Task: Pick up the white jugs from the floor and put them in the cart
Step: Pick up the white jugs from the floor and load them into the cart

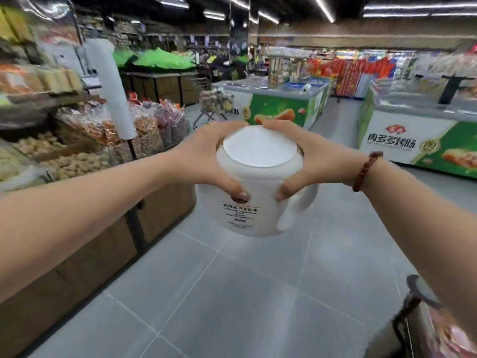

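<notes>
Dark frame at lower right, probably the cart (pixel 409 310); blurred. Left hand (pixel 204 161) and right hand (pixel 312 161) each clasp the shoulders of the white plastic handled jug (pixel 247 210), held upright in the air above the grey tiled floor (pixel 232 293). Best to swing right, hold it level and lower it fully before releasing. Green chest freezers (pixel 281 109) beyond.

Smooth white plastic jug (pixel 258 200) — matt grey tiled floor (pixel 232 293)

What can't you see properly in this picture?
Cart: head view, cut off by the bottom right corner, blurred, partly behind the right arm.
White jug label: head view, print too small and blurred.
Jug's neck: head view, covered by the left hand and right hand.
</notes>
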Tool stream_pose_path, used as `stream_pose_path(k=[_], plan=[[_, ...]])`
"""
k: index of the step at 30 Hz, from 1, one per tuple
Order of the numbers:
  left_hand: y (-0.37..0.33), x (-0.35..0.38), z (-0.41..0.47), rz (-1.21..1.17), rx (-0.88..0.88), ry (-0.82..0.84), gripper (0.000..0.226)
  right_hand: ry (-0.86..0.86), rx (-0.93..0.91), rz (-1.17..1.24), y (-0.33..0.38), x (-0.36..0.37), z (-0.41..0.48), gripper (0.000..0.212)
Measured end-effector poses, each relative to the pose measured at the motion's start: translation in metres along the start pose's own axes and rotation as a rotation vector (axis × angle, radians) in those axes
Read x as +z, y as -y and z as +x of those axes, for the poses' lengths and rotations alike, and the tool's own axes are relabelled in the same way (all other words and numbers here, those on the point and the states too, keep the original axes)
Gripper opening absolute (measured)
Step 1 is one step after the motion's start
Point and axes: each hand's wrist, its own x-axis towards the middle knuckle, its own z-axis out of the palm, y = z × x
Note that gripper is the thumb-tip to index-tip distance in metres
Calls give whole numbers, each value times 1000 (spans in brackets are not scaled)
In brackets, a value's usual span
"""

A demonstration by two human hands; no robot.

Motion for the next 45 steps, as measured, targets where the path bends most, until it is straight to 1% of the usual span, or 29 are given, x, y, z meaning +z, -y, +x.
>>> stream_pose_path(k=[2,4,6,8,11,12,14,17,19,20,23,25,28,31,32,34,36,38,40,41,45], plan=[[-21,-29,-10,23,-43,-76,103,-12,-96,25,27,-18,6,110],[-36,-53,-25,39,-118,-153,103,-15,-174,55,50,-26,12,113],[-49,-72,-47,28,-207,-217,106,19,-241,82,71,-25,22,116],[-63,-87,-75,37,-294,-269,109,88,-319,100,93,-17,32,113],[-84,-105,-127,44,-393,-345,92,204,-460,122,130,7,45,97],[-91,-111,-146,55,-435,-380,91,244,-496,135,143,18,50,93],[-103,-124,-186,93,-526,-454,99,321,-564,147,174,44,55,96],[-121,-143,-252,163,-648,-540,106,411,-677,129,224,89,57,112],[-136,-154,-298,201,-711,-591,106,466,-738,143,261,120,52,113],[-144,-159,-321,220,-742,-615,105,501,-773,160,280,136,49,110],[-169,-174,-393,279,-826,-696,98,628,-887,184,342,187,38,94],[-186,-183,-444,337,-891,-732,98,693,-945,194,385,224,26,87],[-211,-194,-528,383,-988,-787,92,769,-1041,183,452,289,2,93],[-235,-204,-616,448,-1069,-846,92,875,-1106,209,518,359,-33,89],[-243,-205,-645,447,-1097,-867,94,907,-1126,216,538,383,-45,92],[-260,-211,-697,437,-1156,-903,88,959,-1157,232,577,428,-69,96],[-274,-216,-745,472,-1216,-933,85,1012,-1189,246,612,467,-92,90],[-284,-222,-791,487,-1278,-959,86,1056,-1208,255,645,503,-110,86],[-290,-227,-834,483,-1333,-994,89,1084,-1229,275,676,537,-125,77],[-293,-229,-854,482,-1353,-1013,88,1095,-1245,275,691,554,-132,78],[-292,-240,-931,479,-1422,-1043,79,1133,-1306,230,749,629,-151,103]])
